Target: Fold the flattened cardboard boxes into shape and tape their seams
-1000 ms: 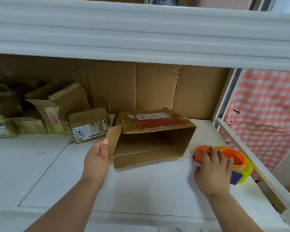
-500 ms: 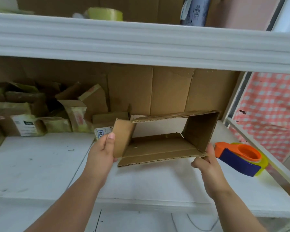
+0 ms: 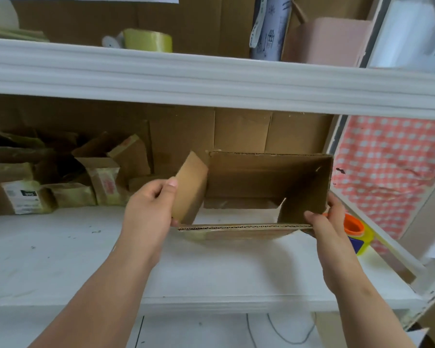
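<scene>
Nearest the camera, the front edge of the white shelf [image 3: 211, 301] runs across the view, with bare surface between that edge and the box. Both forearms reach in over it. The left hand [image 3: 148, 209] grips the box's left flap [image 3: 190, 187], thumb on the inner face, fingers curled behind. The right hand [image 3: 329, 222] grips the box's lower right corner, thumb on the near bottom edge, fingers wrapped round the outer right wall. The box [image 3: 266, 179] is held open as a rectangular tube, its opening facing the camera; the corrugated near bottom edge runs between the two hands. Whether it touches the shelf cannot be told. Just right of the right hand, a tape dispenser [image 3: 357, 232] sits close to the shelf's right rail [image 3: 387, 244]. To the left, well apart from the box, crumpled cartons [image 3: 86, 182] line the cardboard back wall [image 3: 241, 129]. An upper shelf [image 3: 211, 79] overhangs the box.
</scene>
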